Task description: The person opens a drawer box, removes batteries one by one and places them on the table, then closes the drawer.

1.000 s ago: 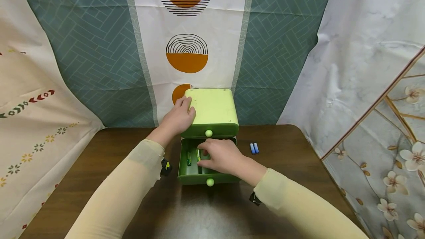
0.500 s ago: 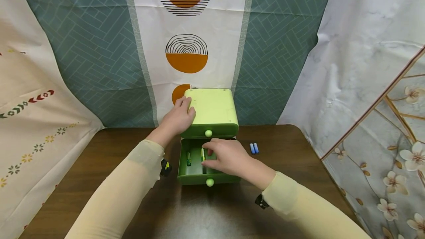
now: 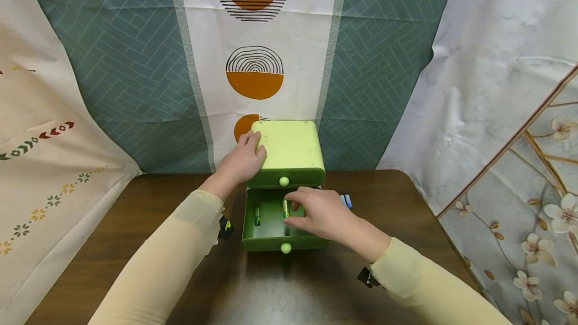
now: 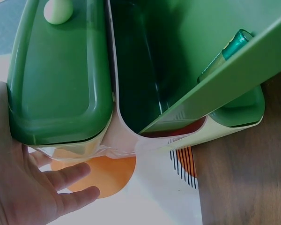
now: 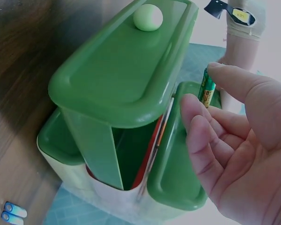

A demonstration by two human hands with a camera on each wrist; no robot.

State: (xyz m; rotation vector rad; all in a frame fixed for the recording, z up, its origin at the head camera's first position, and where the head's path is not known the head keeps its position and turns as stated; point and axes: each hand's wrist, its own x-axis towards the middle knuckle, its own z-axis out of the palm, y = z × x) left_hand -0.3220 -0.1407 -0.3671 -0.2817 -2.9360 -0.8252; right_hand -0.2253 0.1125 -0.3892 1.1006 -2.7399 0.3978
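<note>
My right hand (image 3: 322,212) pinches a green-and-gold battery (image 3: 286,208) between thumb and fingertips, upright above the pulled-out drawer (image 3: 271,244). In the right wrist view that battery (image 5: 206,89) shows clearly between the thumb and a finger. Another green battery (image 3: 257,215) lies at the left inside the drawer, partly hidden by its wall in the left wrist view. My left hand (image 3: 244,159) rests on the left side of the light-green drawer cabinet (image 3: 289,144), its fingers extended along the side. The cabinet's top drawer (image 3: 266,179) is closed.
Two blue batteries (image 3: 347,201) lie side by side on the dark wooden table (image 3: 379,224), right of the cabinet, partly covered by my right hand in the head view. A patterned cloth (image 3: 253,34) hangs behind the cabinet.
My right hand has moved to the right above the drawer, carrying the green battery with it. It now partly covers the blue batteries. My left hand has stayed in place.
</note>
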